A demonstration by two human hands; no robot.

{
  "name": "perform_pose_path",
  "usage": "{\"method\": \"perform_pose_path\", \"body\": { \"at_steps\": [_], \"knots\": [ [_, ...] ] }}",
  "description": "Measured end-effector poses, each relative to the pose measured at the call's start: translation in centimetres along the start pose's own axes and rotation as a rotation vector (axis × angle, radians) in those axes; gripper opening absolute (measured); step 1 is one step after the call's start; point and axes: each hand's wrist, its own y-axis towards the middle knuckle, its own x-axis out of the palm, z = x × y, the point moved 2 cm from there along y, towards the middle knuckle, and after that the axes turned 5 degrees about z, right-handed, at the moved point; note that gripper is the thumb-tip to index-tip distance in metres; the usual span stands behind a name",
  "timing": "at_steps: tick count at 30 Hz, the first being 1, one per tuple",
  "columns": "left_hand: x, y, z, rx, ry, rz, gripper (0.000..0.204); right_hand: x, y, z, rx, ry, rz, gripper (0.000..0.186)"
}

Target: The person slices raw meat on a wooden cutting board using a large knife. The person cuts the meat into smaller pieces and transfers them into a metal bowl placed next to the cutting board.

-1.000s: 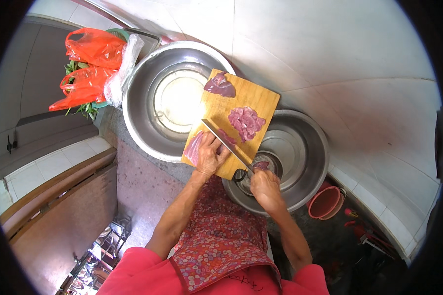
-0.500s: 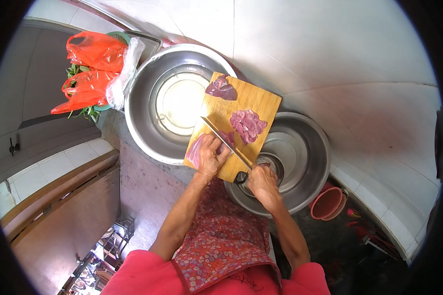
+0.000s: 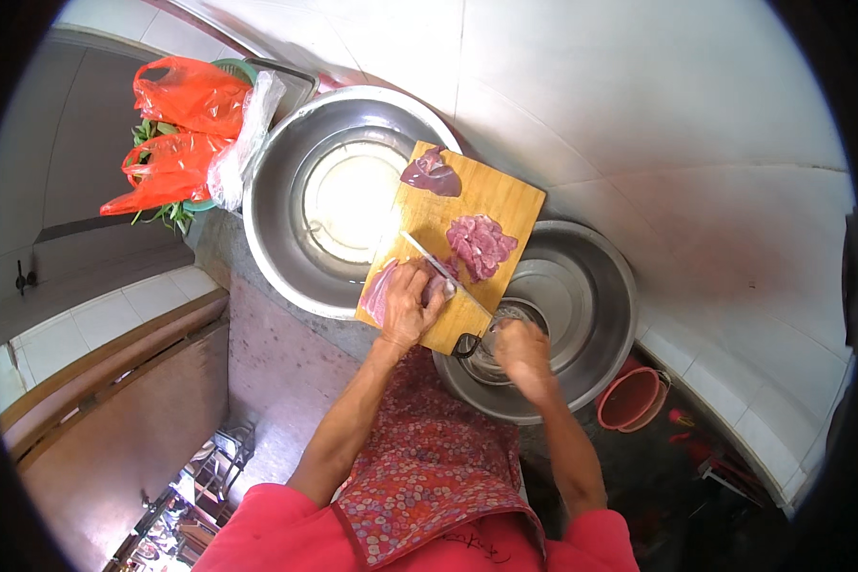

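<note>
A wooden cutting board (image 3: 434, 224) lies slanted across the rims of two metal basins. My left hand (image 3: 409, 303) presses a piece of raw meat (image 3: 376, 292) onto the board's near left part, its fingers bent over it. In my right hand (image 3: 521, 349), slightly blurred, is a knife (image 3: 431, 259); its blade reaches up and left over the board, beside my left fingers. A heap of sliced meat (image 3: 481, 246) lies right of the blade. At the board's far end sits a darker piece of meat (image 3: 431, 173).
The large left basin (image 3: 262, 181) and the right basin (image 3: 623, 315), with a small metal bowl (image 3: 543, 322) inside, flank the board. Red plastic bags (image 3: 191, 95) and greens (image 3: 174, 217) are at the far left. A red bucket (image 3: 629, 398) stands at the lower right, below a tiled wall (image 3: 696, 219).
My right hand has moved a little right and nearer, and the knife blade has shifted right, toward the sliced meat. The left hand stays on the meat, almost unmoved.
</note>
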Motion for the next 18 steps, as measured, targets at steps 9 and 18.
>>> {"method": "perform_pose_path", "body": {
  "at_steps": [9, 18],
  "knots": [
    [-0.1, -1.1, 0.0, 0.058, 0.054, -0.041, 0.021, -2.2, -1.9, 0.3, -0.011, 0.096, 0.032, 0.022],
    [0.3, -1.0, -0.2, 0.089, 0.133, -0.076, 0.026, 0.3, -6.0, -0.6, 0.038, 0.070, 0.117, 0.019]
  ]
}}
